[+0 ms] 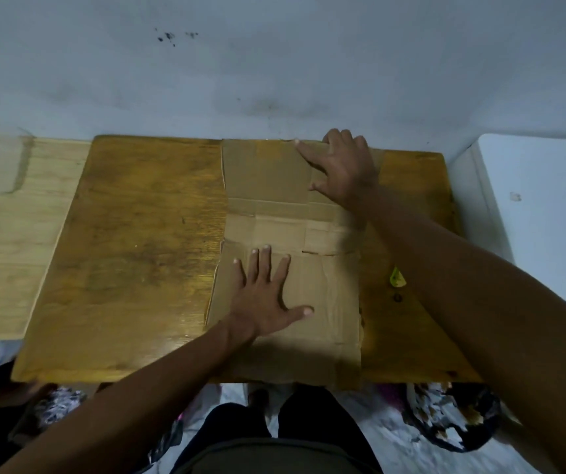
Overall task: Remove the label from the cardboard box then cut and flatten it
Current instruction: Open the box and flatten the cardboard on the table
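Note:
The brown cardboard box [268, 179] lies opened out flat on the wooden table [131, 241], reaching from the far edge to the near edge. My left hand [264, 295] presses on its near panel with fingers spread straight. My right hand [339, 165] lies flat on the far panel, its fingertips at the far edge by the wall. Creases and flap cuts run across the middle of the cardboard. No label shows on the cardboard.
A small yellow-green scrap [396, 278] lies on the table just right of the cardboard, partly under my right forearm. A lighter wooden surface [8, 234] adjoins the table on the left. A white object [541, 213] stands at the right. The wall runs directly behind.

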